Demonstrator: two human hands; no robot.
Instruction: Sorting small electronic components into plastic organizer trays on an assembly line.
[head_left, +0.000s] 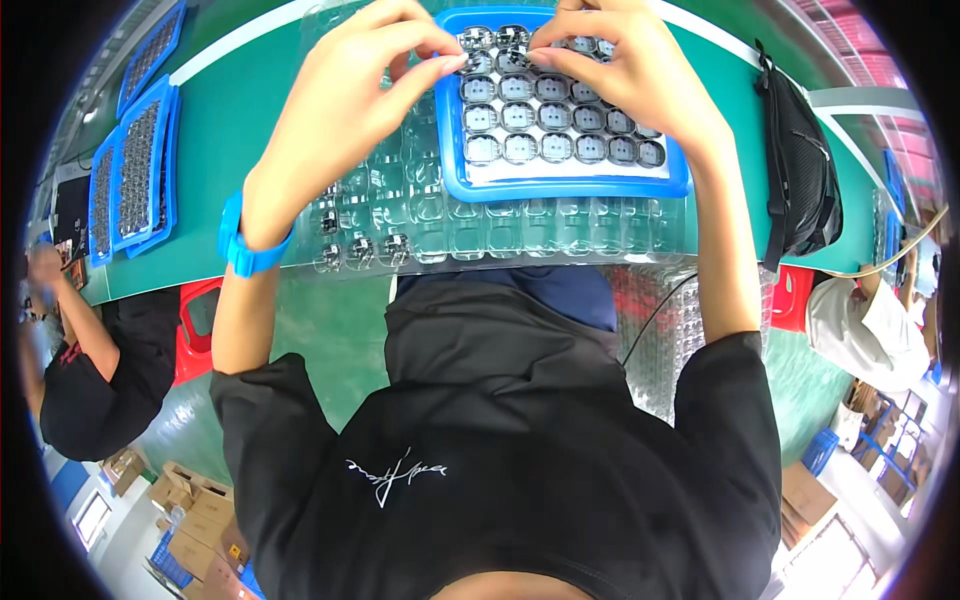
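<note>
A blue tray [565, 187] with a white lining holds rows of small rounded, clear-rimmed parts [555, 118] with grey centres. My left hand [365, 85] is over the tray's left edge, thumb and index finger pinched together beside a part in the upper rows. From the right, my right hand [635, 70] reaches over the tray, its thumb and index finger closed at a neighbouring part. Whatever lies between either set of fingertips is too small to make out. Under the tray is a clear plastic blister sheet [430, 225], with a few dark-and-clear pieces [362, 250] in its lower-left pockets.
Blue trays [140, 165] filled with similar parts lie on the green table [235, 125] at left. A black backpack [803, 160] rests at the right. Seated people [105, 370] are on both sides, near red stools [200, 330]. Stacked clear blister sheets [670, 320] stand below the table edge.
</note>
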